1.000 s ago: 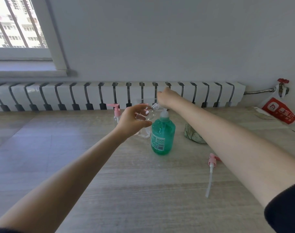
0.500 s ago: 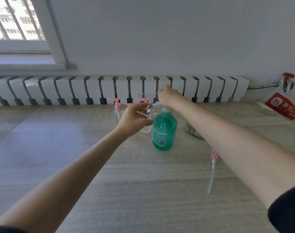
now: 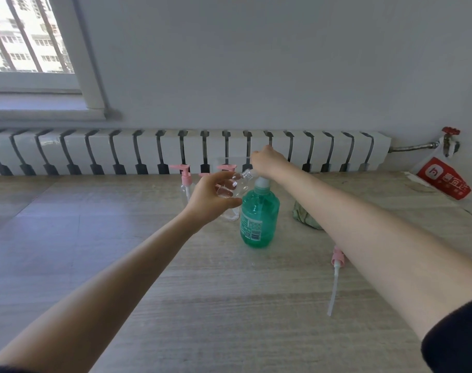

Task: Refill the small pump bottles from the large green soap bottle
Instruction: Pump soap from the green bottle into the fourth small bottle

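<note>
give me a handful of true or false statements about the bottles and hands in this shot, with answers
1. The left hand holds a small clear bottle tilted toward the green soap bottle's pump. True.
2. The green soap bottle lies on its side. False: it stands upright on the table.
3. A loose pink pump lies on the table, right of the green soap bottle. True.
4. The right hand rests flat on the table. False: it is on top of the green soap bottle's pump.
5. The small clear bottle has its pump on. False: its neck is open.
</note>
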`<action>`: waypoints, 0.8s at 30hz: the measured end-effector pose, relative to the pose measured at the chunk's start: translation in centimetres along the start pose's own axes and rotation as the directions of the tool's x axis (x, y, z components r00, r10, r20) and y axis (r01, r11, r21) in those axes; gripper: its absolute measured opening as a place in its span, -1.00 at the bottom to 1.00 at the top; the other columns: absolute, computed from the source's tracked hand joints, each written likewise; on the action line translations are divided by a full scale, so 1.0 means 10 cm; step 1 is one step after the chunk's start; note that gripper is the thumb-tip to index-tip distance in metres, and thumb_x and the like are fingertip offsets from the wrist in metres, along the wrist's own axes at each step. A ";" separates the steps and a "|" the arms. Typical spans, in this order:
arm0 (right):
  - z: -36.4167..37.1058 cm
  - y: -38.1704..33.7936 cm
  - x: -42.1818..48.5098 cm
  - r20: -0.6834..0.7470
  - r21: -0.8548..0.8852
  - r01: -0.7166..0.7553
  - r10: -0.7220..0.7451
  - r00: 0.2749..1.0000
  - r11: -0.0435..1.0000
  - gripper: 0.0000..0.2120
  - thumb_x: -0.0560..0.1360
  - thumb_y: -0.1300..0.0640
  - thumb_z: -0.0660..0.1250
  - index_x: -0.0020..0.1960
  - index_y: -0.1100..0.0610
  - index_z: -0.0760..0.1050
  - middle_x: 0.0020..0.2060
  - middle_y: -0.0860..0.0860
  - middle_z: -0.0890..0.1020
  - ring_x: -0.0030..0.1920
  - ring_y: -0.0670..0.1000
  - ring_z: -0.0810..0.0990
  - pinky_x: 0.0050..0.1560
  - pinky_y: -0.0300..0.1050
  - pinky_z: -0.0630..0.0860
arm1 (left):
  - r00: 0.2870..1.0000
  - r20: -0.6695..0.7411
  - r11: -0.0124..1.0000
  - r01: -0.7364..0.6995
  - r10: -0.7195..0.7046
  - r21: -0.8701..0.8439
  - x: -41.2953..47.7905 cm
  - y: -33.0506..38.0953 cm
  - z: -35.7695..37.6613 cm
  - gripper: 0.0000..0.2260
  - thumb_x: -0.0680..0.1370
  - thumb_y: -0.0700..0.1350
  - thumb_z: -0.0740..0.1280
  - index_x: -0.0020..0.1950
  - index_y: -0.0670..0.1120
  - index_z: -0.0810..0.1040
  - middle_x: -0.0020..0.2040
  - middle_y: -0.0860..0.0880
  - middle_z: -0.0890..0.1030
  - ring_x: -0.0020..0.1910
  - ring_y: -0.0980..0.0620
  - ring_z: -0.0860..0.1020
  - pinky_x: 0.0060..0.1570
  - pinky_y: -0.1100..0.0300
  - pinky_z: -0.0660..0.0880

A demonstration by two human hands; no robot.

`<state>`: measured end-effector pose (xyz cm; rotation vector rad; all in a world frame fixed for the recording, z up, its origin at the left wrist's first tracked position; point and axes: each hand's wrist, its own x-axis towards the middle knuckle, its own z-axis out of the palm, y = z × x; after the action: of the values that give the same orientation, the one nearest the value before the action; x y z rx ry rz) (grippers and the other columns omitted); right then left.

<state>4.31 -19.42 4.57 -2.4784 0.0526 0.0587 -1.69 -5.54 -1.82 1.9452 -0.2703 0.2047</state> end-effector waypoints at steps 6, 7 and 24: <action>-0.11 -0.03 0.01 -0.041 0.048 0.028 -0.026 0.999 0.998 -0.46 0.64 0.10 -0.01 0.52 0.29 -0.09 0.35 0.22 0.37 -0.01 0.08 0.44 -0.17 -0.14 0.32 | 1.000 -0.003 1.000 -0.001 0.001 -0.008 0.03 0.07 -0.02 -0.51 0.38 -0.30 0.48 0.27 -0.05 0.51 0.03 -0.03 0.59 -0.03 0.01 0.59 -0.07 0.25 0.57; -0.10 -0.03 0.02 -0.032 0.058 0.017 -0.015 0.999 0.998 -0.47 0.63 0.11 -0.01 0.51 0.31 -0.07 0.33 0.23 0.38 -0.01 0.08 0.43 -0.14 -0.13 0.31 | 1.000 -0.002 1.000 0.000 0.000 -0.006 0.03 0.08 -0.03 -0.50 0.38 -0.30 0.48 0.28 -0.05 0.50 0.03 -0.03 0.59 -0.04 0.01 0.59 -0.07 0.25 0.57; 0.08 0.07 0.08 -0.020 -0.013 0.016 -0.016 1.000 1.000 -0.51 0.61 0.14 0.04 0.50 0.19 0.04 0.31 0.21 0.37 0.02 0.10 0.44 -0.12 -0.08 0.35 | 1.000 -0.004 1.000 0.014 -0.014 -0.007 0.01 -0.04 0.03 -0.51 0.38 -0.30 0.49 0.29 -0.08 0.51 0.02 -0.03 0.58 -0.03 0.01 0.59 -0.03 0.24 0.58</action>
<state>5.02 -19.44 3.45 -2.4917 0.0411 0.0276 -1.50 -5.68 -2.24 1.9387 -0.2550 0.1983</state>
